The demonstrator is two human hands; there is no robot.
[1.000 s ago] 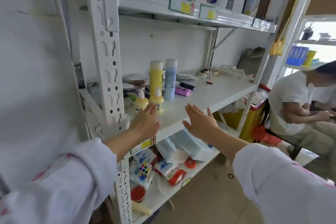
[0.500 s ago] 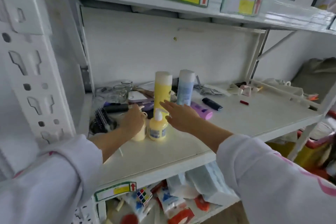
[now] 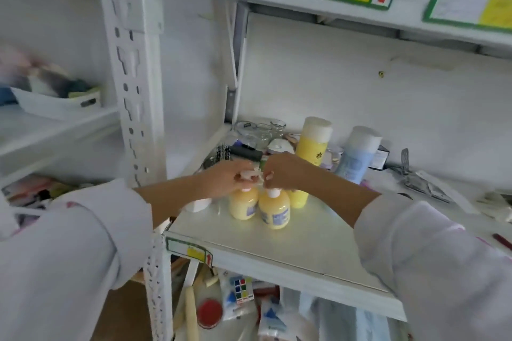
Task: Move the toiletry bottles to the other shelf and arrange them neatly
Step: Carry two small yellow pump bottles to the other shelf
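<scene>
Two small yellow pump bottles stand side by side on the white middle shelf (image 3: 304, 246). My left hand (image 3: 221, 181) pinches the white pump head of the left pump bottle (image 3: 243, 206). My right hand (image 3: 282, 171) pinches the pump head of the right pump bottle (image 3: 274, 212). Behind my right hand stand a tall yellow bottle (image 3: 311, 144) with a white cap and a tall light-blue bottle (image 3: 356, 155), both upright.
Glass jars (image 3: 261, 130), a hairbrush (image 3: 223, 152) and small clutter fill the shelf's back left; metal clips (image 3: 415, 177) lie at right. A white upright post (image 3: 130, 63) separates a left shelf unit holding a white bin (image 3: 55, 105). The shelf below is crowded, with a puzzle cube (image 3: 242, 289).
The view has come closer to the shelf. My right hand has swung left onto the second pump bottle's head, and my left hand has risen from the bottle's body to its pump.
</scene>
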